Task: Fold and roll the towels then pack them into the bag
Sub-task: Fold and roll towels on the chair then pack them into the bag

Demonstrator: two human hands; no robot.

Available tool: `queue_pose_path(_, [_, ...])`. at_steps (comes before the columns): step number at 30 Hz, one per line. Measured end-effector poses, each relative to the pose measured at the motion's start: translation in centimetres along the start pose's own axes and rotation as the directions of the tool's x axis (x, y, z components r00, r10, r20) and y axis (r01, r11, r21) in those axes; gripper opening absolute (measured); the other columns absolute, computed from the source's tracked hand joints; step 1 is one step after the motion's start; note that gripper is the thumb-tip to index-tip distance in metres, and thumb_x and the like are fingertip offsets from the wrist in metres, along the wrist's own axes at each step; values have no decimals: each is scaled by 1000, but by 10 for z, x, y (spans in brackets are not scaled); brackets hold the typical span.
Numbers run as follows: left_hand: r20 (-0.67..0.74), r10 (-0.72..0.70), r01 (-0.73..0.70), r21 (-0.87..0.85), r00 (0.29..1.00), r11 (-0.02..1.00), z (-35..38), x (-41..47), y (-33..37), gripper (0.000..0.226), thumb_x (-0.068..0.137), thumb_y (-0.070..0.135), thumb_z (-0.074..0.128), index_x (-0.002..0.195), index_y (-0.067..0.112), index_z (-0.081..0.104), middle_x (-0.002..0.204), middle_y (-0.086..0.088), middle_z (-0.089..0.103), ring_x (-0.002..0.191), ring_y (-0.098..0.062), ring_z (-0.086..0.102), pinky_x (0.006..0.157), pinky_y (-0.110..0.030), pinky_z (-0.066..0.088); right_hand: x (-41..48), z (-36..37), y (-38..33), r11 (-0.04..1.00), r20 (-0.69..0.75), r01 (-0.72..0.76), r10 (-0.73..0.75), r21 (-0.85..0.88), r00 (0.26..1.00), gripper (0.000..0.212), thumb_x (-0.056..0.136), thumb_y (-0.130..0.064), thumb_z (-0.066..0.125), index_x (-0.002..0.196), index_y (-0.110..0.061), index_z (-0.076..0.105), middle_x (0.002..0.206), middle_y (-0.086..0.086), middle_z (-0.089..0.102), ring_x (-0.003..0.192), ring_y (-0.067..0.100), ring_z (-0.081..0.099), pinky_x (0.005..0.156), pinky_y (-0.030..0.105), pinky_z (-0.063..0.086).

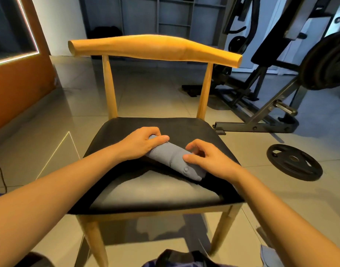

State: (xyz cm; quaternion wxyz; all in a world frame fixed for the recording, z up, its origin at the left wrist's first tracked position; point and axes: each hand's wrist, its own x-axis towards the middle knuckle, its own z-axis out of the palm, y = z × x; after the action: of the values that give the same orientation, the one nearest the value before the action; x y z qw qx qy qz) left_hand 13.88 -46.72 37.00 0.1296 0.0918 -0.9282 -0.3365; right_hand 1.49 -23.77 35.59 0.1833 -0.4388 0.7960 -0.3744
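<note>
Grip: left hand (140, 144) curled around towel (173, 160)

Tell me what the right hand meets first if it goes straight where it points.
The rolled grey towel on the black chair seat: the right hand rests its thumb on it. Past the roll, probably the left hand gripping its far end; depth is unclear.

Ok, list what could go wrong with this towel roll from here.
The rolled towel could loosen: the left hand grips only its far end and the right hand pinches its middle, leaving the near end free. Lying slanted on the chair seat, it might also roll away if released.
</note>
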Motion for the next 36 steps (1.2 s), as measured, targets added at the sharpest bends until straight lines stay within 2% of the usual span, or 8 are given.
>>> queue_pose_path(4, [192,140,-129,-66,971,989,9,-35,53,27,97,46,62,82,23,66,84,6,65,80,-6,61,68,-17,48,-60,-9,-21,966,271,-131,68,222,960,83,74,-50,85,144,-35,44,136,-5,59,123,10,60,106,37,50])
queue_pose_path(9, [295,257,-235,-110,920,966,43,-67,95,31,97,46,63,80,20,68,80,1,66,76,-10,61,68,-27,49,-129,6,-32,899,404,-276,125,340,906,59,83,-24,78,137,-22,52,128,10,66,115,25,67,100,44,56])
queue_pose_path(18, [447,207,-215,-34,870,976,153,-125,78,38,93,58,61,70,28,62,69,5,60,65,-8,52,61,-32,44,-247,71,46,681,303,-547,455,487,837,47,85,-27,80,127,-15,61,120,19,71,113,37,68,106,56,48])
queue_pose_path(22, [542,90,-123,24,835,992,210,-141,57,49,83,73,62,81,24,68,80,4,68,77,-16,64,73,-45,55,-290,118,82,556,265,-566,530,609,806,42,89,-18,75,129,-17,65,122,12,72,114,32,69,106,56,48])
queue_pose_path(25, [557,3,-12,12,830,1000,246,-153,40,48,84,65,68,102,21,67,103,3,67,94,-18,62,82,-39,53,-306,154,96,546,186,-584,614,601,767,33,91,-15,73,124,-19,68,118,7,75,106,25,72,102,52,52])
queue_pose_path(28, [604,-176,250,-40,777,967,268,-167,12,54,87,55,72,127,21,59,115,3,58,103,-20,58,83,-34,48,-309,187,105,542,156,-646,689,538,708,32,94,-14,71,125,-14,66,121,1,70,103,15,69,96,37,56])
queue_pose_path(31, [656,-353,529,-83,667,845,283,-183,-24,52,85,33,80,129,18,56,121,-8,60,103,-25,64,85,-43,59,-299,221,113,502,142,-708,758,496,637,57,95,-19,71,147,-9,49,148,7,51,131,27,54,105,35,46])
queue_pose_path(36, [572,-393,470,15,720,883,309,-223,-65,55,77,22,88,125,13,61,114,-10,69,94,-23,68,84,-39,56,-278,270,143,422,87,-775,851,471,517,61,91,-21,76,144,-3,50,146,15,53,131,32,53,104,36,45])
